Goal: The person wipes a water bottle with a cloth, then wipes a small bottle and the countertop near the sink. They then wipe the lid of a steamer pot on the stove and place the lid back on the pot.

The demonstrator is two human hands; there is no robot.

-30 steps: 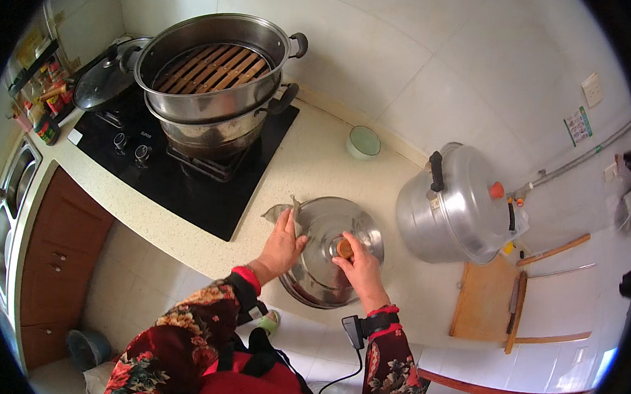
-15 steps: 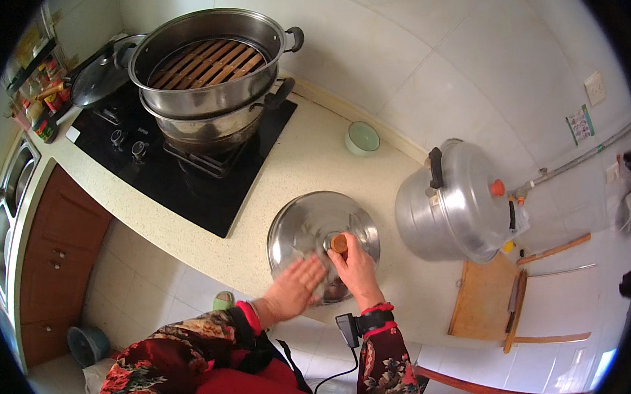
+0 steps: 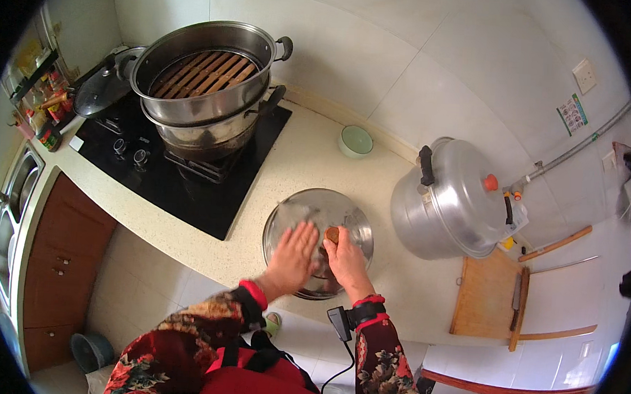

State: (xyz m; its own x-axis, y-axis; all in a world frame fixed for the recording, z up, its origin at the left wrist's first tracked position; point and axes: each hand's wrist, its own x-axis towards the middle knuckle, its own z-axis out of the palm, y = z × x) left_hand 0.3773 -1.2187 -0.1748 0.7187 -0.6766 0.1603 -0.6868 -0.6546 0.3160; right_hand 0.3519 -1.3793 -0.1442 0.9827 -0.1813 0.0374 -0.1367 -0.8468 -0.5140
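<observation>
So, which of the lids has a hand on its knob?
The round steel lid, mid-picture: the right hand holds its brown knob. No hand touches the glass lid at left or the lid of the big silver pot.

My left hand (image 3: 294,258) is over the lid (image 3: 354,212) just below the frame's centre, my right hand (image 3: 347,262) on its knob (image 3: 332,234). At upper left, a steamer (image 3: 194,108) stands on the stove (image 3: 203,208); a bowl (image 3: 356,142) (close to the wall (image 3: 325,46)) sits between stove and pot (image 3: 442,201), right of centre.
</observation>
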